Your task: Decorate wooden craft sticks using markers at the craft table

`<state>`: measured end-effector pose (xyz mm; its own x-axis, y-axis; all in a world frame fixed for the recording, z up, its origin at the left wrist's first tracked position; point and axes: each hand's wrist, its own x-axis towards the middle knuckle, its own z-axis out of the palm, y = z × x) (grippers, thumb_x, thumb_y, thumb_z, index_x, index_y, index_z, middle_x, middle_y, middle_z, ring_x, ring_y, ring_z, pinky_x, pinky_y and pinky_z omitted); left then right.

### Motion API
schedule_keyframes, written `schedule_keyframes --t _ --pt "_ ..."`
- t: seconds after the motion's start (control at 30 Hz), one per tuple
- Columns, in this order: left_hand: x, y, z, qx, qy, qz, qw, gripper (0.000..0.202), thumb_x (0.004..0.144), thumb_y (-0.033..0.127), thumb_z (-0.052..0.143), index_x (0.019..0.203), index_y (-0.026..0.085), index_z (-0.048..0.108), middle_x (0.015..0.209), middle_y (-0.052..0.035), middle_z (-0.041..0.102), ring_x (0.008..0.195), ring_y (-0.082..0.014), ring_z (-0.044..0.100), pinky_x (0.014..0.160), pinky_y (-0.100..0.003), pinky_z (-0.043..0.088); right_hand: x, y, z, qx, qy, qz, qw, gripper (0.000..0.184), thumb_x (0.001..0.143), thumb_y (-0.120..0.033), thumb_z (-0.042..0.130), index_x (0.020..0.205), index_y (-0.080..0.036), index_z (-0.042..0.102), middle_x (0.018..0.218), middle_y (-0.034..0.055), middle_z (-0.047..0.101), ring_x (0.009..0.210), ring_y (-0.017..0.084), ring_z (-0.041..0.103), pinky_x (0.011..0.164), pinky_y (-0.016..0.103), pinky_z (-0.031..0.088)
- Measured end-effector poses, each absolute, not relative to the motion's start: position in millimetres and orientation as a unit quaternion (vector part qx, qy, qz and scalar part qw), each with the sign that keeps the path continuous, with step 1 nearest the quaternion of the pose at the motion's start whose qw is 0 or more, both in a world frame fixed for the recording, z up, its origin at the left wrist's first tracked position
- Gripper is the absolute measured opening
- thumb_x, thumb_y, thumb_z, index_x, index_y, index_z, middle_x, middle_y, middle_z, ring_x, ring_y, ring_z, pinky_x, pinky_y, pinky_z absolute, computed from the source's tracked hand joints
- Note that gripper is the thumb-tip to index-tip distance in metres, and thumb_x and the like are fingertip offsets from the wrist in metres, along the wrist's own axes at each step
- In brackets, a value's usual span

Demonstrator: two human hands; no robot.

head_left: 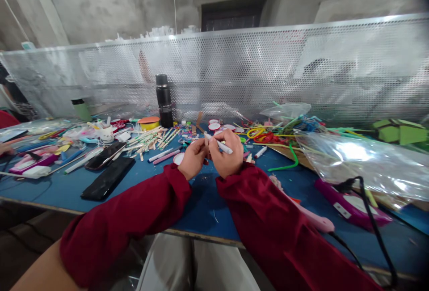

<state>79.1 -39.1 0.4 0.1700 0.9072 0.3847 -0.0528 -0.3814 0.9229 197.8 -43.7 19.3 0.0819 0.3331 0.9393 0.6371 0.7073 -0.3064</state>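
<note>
My right hand point(229, 152) is closed around a white marker pen point(225, 148), its rear end sticking out past the fingers. Close beside it, my left hand point(194, 158) pinches a small pale stick point(206, 138), mostly hidden by the fingers. Both hands meet above the blue table point(204, 206), with the pen's tip near the stick. To the left of my left hand lie a pink marker point(166, 156) and a dark-capped marker point(160, 154). A round white-faced piece point(178, 158) lies partly behind my left wrist.
Wooden craft sticks point(156, 141) are piled at left, near two dark phones point(109, 178). A black bottle point(164, 103) stands behind. Pipe cleaners point(264, 135), a plastic bag point(355, 159), a pink glue gun point(318, 219) and a purple corded device point(350, 204) lie right. A perforated metal screen point(234, 72) borders the back.
</note>
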Motion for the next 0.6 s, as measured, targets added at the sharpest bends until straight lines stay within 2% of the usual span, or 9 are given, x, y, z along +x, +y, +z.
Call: schedule_keyframes --t 0.23,0.6 --pt "77.9 -37.5 -0.1 0.633 0.34 0.545 0.431 0.023 0.085 0.036 0.056 0.098 0.017 0.059 0.078 -0.0014 0.06 0.061 -0.0112 0.052 0.047 -0.019 0.044 199.4 -43.0 19.5 -0.371 -0.665 -0.126 0.636 0.01 0.083 -0.024 0.057 0.075 -0.023 0.05 0.071 -0.0005 0.059 0.072 0.019 0.055 0.074 0.035 0.043" --pt "77.4 -40.7 2.6 0.632 0.353 0.542 0.428 0.016 0.084 0.029 0.055 0.094 0.017 0.059 0.074 -0.0005 0.061 0.06 -0.0111 0.054 0.048 -0.019 0.044 199.6 -43.5 20.6 -0.373 -0.659 -0.13 0.64 0.01 0.083 -0.023 0.057 0.075 -0.024 0.05 0.07 -0.0008 0.058 0.072 0.019 0.055 0.076 0.036 0.044"
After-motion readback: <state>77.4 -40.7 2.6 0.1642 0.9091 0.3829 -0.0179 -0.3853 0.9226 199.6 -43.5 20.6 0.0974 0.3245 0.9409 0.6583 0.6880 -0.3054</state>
